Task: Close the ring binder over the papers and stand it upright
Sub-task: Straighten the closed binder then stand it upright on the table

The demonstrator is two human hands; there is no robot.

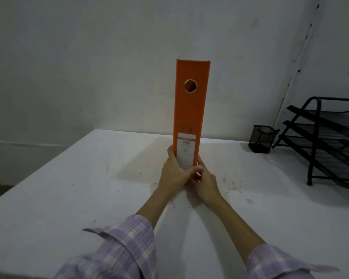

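An orange ring binder stands upright on the white table, closed, its spine facing me. The spine has a round metal-rimmed finger hole near the top and a white label low down. My left hand grips the binder's lower left side, thumb across the spine. Against the lower right side, my right hand wraps around the base. The papers are hidden inside the covers.
A black mesh pen cup stands at the back right of the table. Beside it, at the right edge, is a black tiered mesh letter tray. A white wall runs behind the table. The table's left edge drops off to the floor.
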